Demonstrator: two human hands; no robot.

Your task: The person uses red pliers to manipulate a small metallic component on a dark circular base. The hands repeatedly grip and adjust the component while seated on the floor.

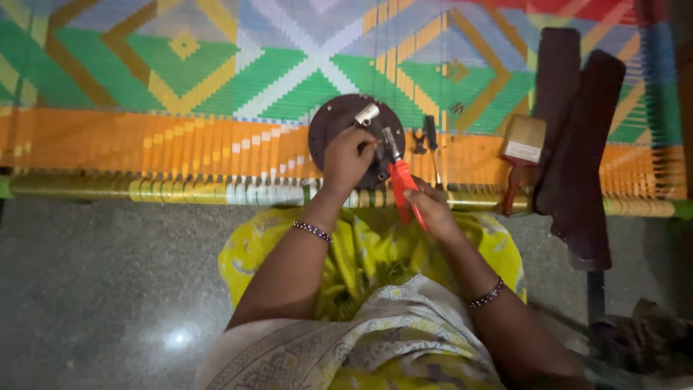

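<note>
1. The left hand (pixel 346 160) is pinching a thin wire on the dark round disc (pixel 333 123), which is lying on the woven mat (pixel 180 144).
2. The right hand (pixel 432 209) is gripping red-handled pliers (pixel 399 180), jaws meeting that wire.
3. A paintbrush (pixel 521 155) is lying near, to the right.

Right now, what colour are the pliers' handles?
Red-orange, on the pliers in the right hand; head view.

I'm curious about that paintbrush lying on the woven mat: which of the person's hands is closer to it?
Right. The right hand, gripping red-handled pliers, sits a short way left of the paintbrush. The left hand rests on the dark round disc, farther left.
</note>
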